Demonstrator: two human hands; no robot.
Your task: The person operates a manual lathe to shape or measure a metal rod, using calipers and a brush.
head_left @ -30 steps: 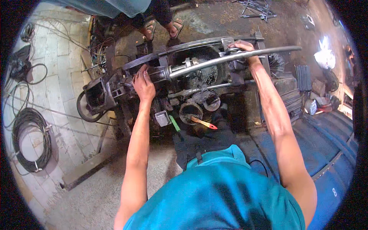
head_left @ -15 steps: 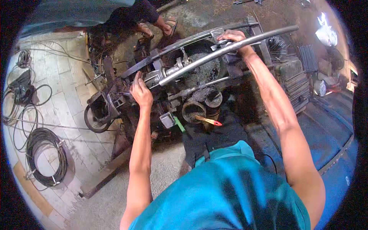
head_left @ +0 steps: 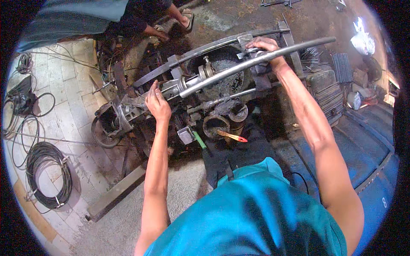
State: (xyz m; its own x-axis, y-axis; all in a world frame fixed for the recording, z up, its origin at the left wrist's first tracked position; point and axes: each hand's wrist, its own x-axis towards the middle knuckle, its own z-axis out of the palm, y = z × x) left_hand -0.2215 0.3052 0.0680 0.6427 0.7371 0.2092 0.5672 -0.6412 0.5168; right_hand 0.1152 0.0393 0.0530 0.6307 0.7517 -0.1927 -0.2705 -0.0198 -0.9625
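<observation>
A lathe-like metal machine with two long rails (head_left: 205,48) lies across the view before me. A long, shiny metal bar (head_left: 239,70) runs over it, slanting up to the right past my right wrist. My left hand (head_left: 158,102) rests at the machine's left part, near the bar's left end, with its fingers stretched out. On the right part, my right hand (head_left: 265,46) curls its fingers over a metal part whose shape the hand mostly hides. Grey metal shavings (head_left: 226,77) fill the dark space between the rails.
Near me stand two round tins (head_left: 215,128), one holding a brush with an orange-and-red handle (head_left: 232,136). A green-handled tool (head_left: 199,140) is beside them. Coiled black cable (head_left: 49,175) lies left; metal rods (head_left: 341,67) lie right. Another person's feet (head_left: 188,20) are beyond the machine.
The other person's foot and clothing have shifted at the top left. My view has tilted a little. Both my hands stay at nearly the same places on the machine.
</observation>
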